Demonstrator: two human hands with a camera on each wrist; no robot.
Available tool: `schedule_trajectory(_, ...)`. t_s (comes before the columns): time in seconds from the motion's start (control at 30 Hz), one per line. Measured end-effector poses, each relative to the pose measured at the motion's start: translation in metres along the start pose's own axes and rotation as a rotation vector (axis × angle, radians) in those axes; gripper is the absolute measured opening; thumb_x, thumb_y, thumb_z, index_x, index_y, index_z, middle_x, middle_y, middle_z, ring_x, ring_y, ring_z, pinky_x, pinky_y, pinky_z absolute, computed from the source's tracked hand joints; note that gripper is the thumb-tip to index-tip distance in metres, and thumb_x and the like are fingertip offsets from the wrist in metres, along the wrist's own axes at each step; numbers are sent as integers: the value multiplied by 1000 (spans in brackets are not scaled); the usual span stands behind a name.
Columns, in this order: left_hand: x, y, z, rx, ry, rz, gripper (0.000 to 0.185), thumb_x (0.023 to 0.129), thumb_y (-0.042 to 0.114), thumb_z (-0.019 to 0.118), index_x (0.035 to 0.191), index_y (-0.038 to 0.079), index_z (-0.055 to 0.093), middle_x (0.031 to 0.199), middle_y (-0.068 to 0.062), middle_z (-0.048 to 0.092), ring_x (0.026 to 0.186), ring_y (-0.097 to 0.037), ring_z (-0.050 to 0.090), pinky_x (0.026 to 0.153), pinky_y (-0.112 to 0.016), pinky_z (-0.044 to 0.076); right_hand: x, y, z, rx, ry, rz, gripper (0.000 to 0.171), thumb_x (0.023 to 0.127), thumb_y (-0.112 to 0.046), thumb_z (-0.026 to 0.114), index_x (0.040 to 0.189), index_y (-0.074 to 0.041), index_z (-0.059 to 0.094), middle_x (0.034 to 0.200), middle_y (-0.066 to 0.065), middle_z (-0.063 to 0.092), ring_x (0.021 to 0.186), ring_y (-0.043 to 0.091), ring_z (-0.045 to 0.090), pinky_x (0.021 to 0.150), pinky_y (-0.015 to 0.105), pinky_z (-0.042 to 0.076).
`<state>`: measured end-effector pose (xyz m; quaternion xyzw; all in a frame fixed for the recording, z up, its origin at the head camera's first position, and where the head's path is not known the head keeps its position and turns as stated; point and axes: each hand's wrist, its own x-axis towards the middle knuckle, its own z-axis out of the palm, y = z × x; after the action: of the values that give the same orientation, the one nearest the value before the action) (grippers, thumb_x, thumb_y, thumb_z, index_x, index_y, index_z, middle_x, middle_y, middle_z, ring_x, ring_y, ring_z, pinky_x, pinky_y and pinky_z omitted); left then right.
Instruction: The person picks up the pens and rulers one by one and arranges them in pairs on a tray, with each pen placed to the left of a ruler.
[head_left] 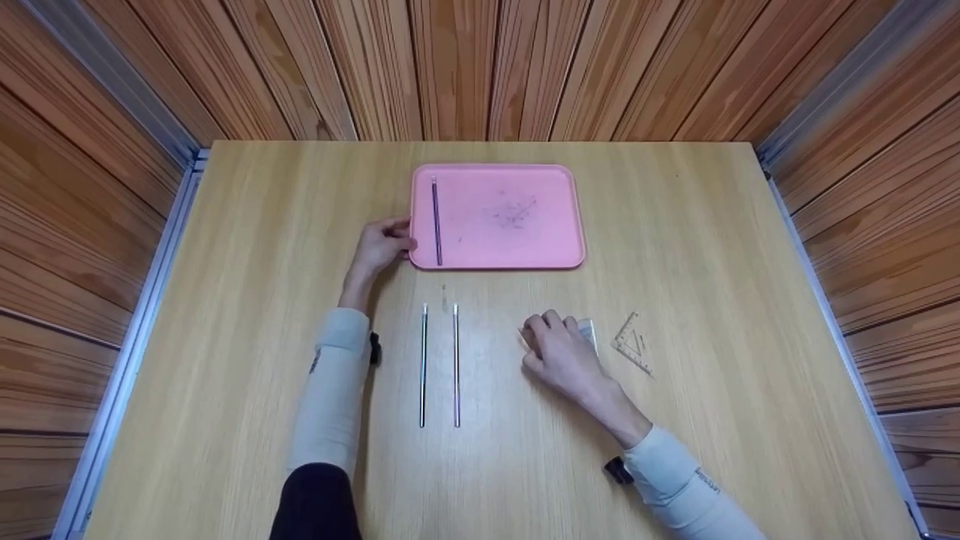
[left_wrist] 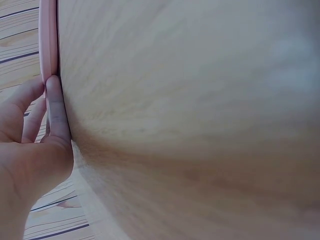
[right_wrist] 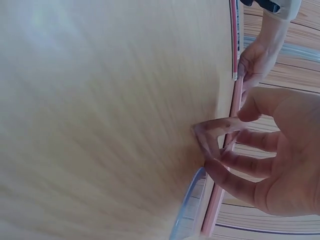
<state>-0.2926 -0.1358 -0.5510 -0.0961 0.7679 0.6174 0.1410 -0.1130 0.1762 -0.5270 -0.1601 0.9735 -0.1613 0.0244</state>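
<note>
Head view: wooden table (head_left: 225, 337), seen from above, wood-panel walls all round.
Tray: pink tray (head_left: 525, 240) sits upper middle of the frame, with a dark pencil (head_left: 436, 221) lying lengthwise along its left side and some scribble marks mid-tray.
Left hand: left hand (head_left: 382, 244) is at the tray's left edge, fingers curled against the rim. In the left wrist view the fingertips (left_wrist: 56, 107) press right onto the pink rim, thumb tucked close, so it's gripping the edge.
Right hand: right hand (head_left: 559, 349) rests on the table right of centre, fingers bent down over a clear ruler (head_left: 588, 331) that pokes out from under them. In the right wrist view the fingertips (right_wrist: 212, 137) touch the tabletop with the ruler's clear edge just below them; can't tell if it's actually pinched.
Pencils: two pencils (head_left: 439, 365) lie side by side, parallel, between the two arms, below the tray.
Set square: small clear triangle (head_left: 632, 345) just right of the right hand, not touching it.
</note>
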Motion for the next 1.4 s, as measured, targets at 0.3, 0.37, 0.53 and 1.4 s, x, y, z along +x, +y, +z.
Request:
schedule_trajectory(0.3, 2, 0, 1, -2, 7, -16, 47, 91, 2, 66, 137, 13, 60, 109, -10, 63, 91, -21, 63, 78, -29, 59, -7, -3, 3, 61, 100, -6, 36, 79, -14, 65, 114, -5, 62, 108, 14, 58, 92, 38, 62, 75, 49, 57)
schedule_trajectory(0.37, 2, 0, 1, 2, 16, -16, 47, 90, 1, 66, 136, 11, 61, 108, -11, 64, 90, -20, 63, 76, -27, 59, -7, -3, 2, 66, 110, -11, 35, 79, -13, 64, 113, -5, 63, 107, 14, 58, 89, 37, 64, 70, 48, 58)
schedule_trajectory(0.53, 2, 0, 1, 3, 24, -27, 48, 89, 0, 67, 136, 11, 61, 107, -10, 64, 88, -20, 62, 73, -26, 59, -4, -5, 1, 36, 131, -32, 33, 78, -14, 64, 109, -5, 64, 103, 12, 60, 88, 35, 63, 71, 45, 57)
schedule_trajectory(1.4, 4, -1, 0, -29, 10, -41, 49, 90, 1, 67, 137, 15, 61, 107, -9, 63, 86, -20, 65, 73, -28, 59, 87, -16, -36, 66, 184, -39, 33, 80, -12, 65, 111, -3, 64, 106, 14, 62, 92, 36, 62, 79, 45, 57)
